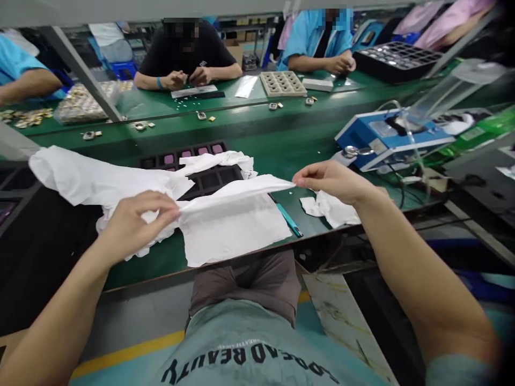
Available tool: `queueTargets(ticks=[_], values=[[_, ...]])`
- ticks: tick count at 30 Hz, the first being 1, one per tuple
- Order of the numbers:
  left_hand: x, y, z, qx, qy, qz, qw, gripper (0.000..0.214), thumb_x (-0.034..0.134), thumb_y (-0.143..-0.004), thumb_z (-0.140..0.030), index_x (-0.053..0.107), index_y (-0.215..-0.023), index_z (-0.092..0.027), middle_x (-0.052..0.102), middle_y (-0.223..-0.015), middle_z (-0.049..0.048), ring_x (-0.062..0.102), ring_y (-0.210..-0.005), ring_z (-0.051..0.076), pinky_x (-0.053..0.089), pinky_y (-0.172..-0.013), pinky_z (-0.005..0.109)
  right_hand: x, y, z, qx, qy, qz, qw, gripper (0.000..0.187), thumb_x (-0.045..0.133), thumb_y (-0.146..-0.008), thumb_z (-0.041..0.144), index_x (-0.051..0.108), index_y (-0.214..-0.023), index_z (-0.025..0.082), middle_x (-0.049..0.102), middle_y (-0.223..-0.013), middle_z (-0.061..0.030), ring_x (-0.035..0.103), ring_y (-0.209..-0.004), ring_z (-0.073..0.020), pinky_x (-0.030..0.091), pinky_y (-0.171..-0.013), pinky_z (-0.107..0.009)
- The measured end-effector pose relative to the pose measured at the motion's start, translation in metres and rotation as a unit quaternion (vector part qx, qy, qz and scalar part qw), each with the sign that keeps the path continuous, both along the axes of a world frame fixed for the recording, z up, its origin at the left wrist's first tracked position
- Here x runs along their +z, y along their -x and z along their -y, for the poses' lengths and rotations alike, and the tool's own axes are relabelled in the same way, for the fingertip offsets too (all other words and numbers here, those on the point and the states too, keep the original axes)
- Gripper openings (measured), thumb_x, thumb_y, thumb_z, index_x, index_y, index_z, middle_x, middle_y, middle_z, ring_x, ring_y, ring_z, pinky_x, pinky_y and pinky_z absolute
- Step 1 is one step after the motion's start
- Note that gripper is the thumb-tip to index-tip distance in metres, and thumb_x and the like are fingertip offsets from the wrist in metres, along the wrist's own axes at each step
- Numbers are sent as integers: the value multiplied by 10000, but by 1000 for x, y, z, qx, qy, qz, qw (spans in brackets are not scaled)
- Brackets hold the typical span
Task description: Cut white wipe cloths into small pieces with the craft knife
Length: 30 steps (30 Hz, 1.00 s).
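Note:
My left hand [140, 222] pinches the left corner of a thin white cloth [235, 230]. The far right corner of that cloth is pinched between the fingers of my right hand [328, 181]. Its upper edge stretches between both hands in a fold, while the lower part lies at the table's front edge. More crumpled white cloths [108, 174] are heaped left of and behind my left hand. Behind the held cloth, a black compartment tray [209, 182] with pinkish square pieces is partly covered. A teal utility knife [287, 217] rests right of the cloth.
Another crumpled white cloth [332, 209] lies under my right hand. A blue machine [394, 136] with cables stands at the right. Small metal parts [201, 115] line the green bench, and co-workers sit across it. A metal frame post [82, 72] rises at the left.

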State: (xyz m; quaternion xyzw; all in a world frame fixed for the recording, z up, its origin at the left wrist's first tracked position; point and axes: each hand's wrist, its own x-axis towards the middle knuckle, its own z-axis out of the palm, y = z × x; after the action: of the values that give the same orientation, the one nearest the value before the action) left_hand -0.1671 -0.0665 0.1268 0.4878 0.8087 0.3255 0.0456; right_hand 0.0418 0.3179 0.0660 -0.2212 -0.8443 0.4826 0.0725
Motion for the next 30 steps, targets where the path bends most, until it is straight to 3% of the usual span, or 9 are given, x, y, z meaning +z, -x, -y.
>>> queueTargets(ticks=[4, 7, 11, 13, 15, 19, 23, 26, 30], values=[[-42, -32, 16, -49, 58, -9, 997, 241, 603, -938, -404, 762, -865, -239, 756, -925, 43, 674, -909, 217, 520, -825, 321, -23, -26, 15, 98, -67, 83, 989, 275, 700, -803, 463, 770, -846, 200, 741, -847, -44, 630, -798, -201, 450, -680, -288], [-71, -43, 20, -60, 116, 4, 991, 310, 544, -973, -433, 760, -885, -229, 754, -955, 57, 673, -921, 222, 524, -804, 323, -43, -33, 25, 124, -96, 124, 980, 202, 660, -803, 350, 776, -834, 187, 752, -880, -57, 656, -824, -209, 461, -698, -281], [-91, -50, 22, -79, 179, -2, 981, 402, 472, -993, -489, 768, -939, -222, 761, -1029, 70, 690, -958, 239, 543, -813, 343, -56, -30, 29, 149, -144, 158, 965, 138, 676, -783, 274, 782, -823, 194, 763, -908, -53, 673, -833, -208, 460, -707, -267], [-91, -46, 18, -70, 201, -22, 977, 430, 487, -971, -546, 769, -1033, -228, 756, -1126, 74, 689, -1031, 265, 552, -849, 365, -57, -18, 26, 160, -162, 154, 962, 153, 689, -792, 280, 787, -874, 197, 770, -950, -51, 677, -852, -211, 462, -710, -262], [-85, -35, 9, -14, 197, -71, 978, 464, 475, -964, -565, 754, -1104, -221, 738, -1202, 85, 663, -1120, 301, 545, -901, 401, -57, 4, 21, 140, -185, 125, 965, 205, 646, -846, 279, 783, -970, 193, 772, -1000, -52, 677, -875, -206, 469, -733, -260], [-68, 1, -20, 97, 207, -188, 955, 502, 409, -967, -437, 657, -1285, -139, 684, -1299, 155, 590, -1222, 371, 484, -993, 489, -59, 66, 18, 98, -276, 74, 953, 360, 573, -879, 169, 715, -1210, 165, 724, -1219, -97, 657, -1048, -229, 464, -894, -284], [-62, 30, -37, 86, 307, -152, 935, 527, 430, -922, -402, 619, -1324, -120, 737, -1157, 161, 639, -1117, 367, 496, -900, 464, -62, 108, 19, 137, -299, 86, 940, 269, 670, -758, 96, 765, -997, 173, 758, -1109, -85, 646, -1096, -253, 414, -1017, -333], [-65, 39, -34, 77, 308, -107, 942, 427, 444, -907, -423, 696, -1142, -171, 763, -1037, 126, 676, -1014, 328, 494, -815, 399, -59, 109, 14, 158, -299, 86, 937, 115, 670, -769, 118, 752, -826, 177, 776, -968, -60, 667, -1020, -240, 408, -1025, -342], [-56, 37, -19, 87, 195, -21, 977, 310, 497, -876, -467, 679, -871, -215, 754, -963, 70, 676, -919, 258, 489, -777, 332, -35, 73, 1, 136, -276, 50, 950, 133, 617, -828, 173, 741, -874, 167, 762, -1057, -85, 668, -999, -233, 457, -919, -314]])
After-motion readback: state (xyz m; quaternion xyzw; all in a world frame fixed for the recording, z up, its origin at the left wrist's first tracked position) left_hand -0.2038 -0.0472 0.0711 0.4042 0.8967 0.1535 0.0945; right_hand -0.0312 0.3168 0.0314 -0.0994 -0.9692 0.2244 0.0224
